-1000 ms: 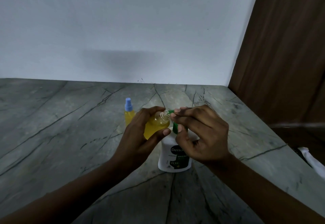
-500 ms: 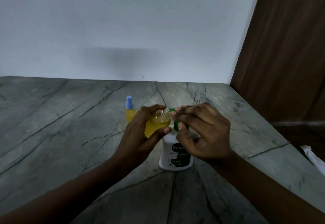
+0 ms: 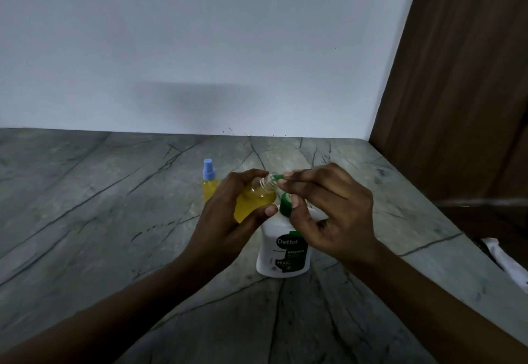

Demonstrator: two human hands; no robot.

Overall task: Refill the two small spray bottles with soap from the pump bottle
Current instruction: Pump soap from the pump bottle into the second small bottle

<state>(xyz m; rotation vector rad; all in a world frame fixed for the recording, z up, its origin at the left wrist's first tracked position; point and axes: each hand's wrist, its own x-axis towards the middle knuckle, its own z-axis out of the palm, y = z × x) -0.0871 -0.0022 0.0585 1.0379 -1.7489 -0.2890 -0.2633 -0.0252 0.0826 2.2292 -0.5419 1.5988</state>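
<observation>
My left hand [image 3: 228,220] grips an uncapped small bottle [image 3: 254,200] of yellow liquid, tilted so its clear threaded neck meets the green pump spout. A white pump bottle [image 3: 281,252] with a green pump head [image 3: 285,205] and a dark green label stands on the grey stone counter [image 3: 100,220]. My right hand [image 3: 328,215] lies over the pump head, fingers on top and thumb curled against the green collar. A second small spray bottle [image 3: 209,182], yellow with a blue sprayer cap, stands upright just behind my left hand.
A white wall rises behind the counter and a brown wooden panel [image 3: 463,92] closes the right side. The counter's right edge runs diagonally, with a white object [image 3: 505,260] lying below it at the far right.
Both hands keep the same hold on the bottles. The view has shifted slightly, and little else differs.
</observation>
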